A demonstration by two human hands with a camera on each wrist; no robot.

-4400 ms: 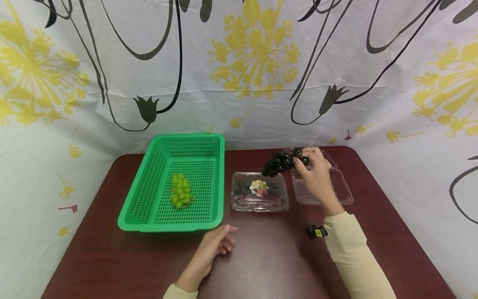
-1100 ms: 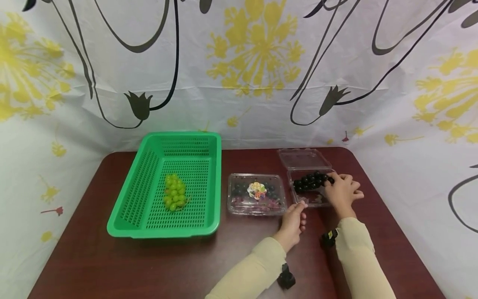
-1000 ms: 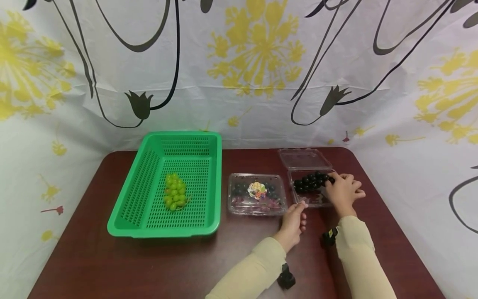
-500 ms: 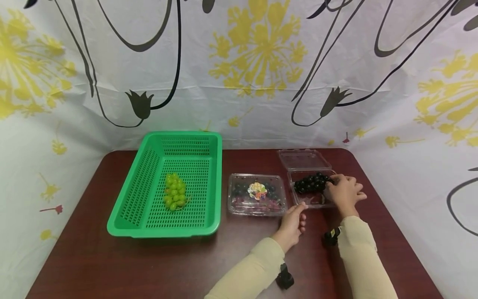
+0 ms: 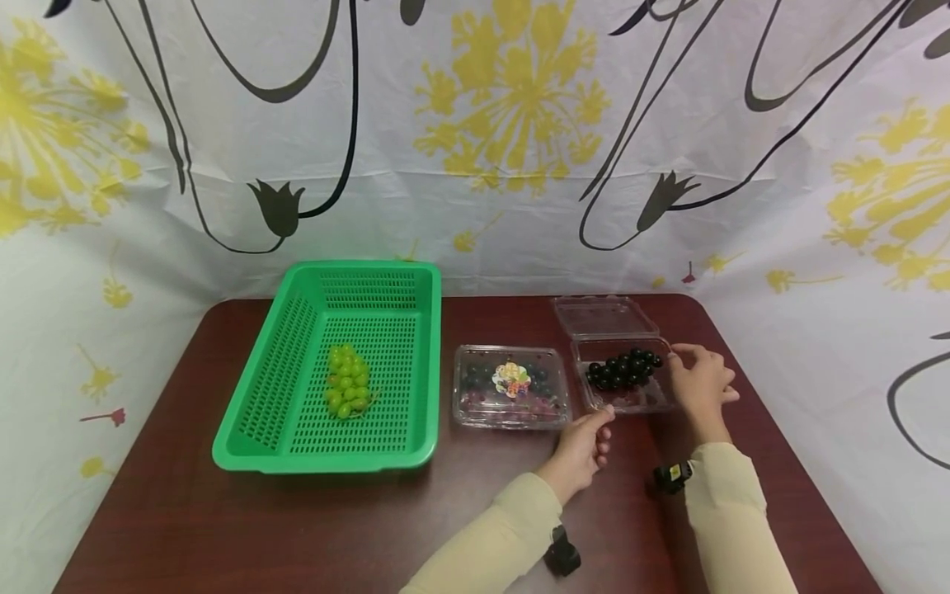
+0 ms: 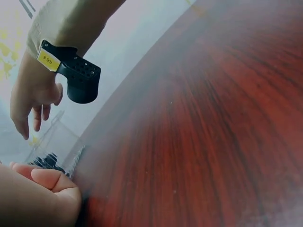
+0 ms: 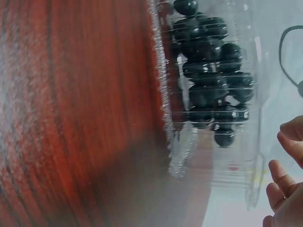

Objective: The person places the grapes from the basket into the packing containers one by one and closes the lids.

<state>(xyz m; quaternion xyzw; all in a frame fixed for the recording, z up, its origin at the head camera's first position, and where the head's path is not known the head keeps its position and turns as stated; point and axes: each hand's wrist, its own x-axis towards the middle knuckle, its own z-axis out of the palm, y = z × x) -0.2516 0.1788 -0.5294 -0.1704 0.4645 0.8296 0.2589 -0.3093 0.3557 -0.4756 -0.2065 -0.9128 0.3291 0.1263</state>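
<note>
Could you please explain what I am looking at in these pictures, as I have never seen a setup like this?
Of course. There is no machine here, just a person's bare hands. The widest picture comes from a camera on the head, looking down; the other two come from the left-wrist and right-wrist cameras.

On the dark red table stands a green basket with green grapes inside. Next to it is a closed clear box with fruit in it, then an open clear box containing black grapes.

The left hand is at the open box's near edge; whether it grips it is hard to tell. The right hand is by that box's right end, holding no grapes.
</note>
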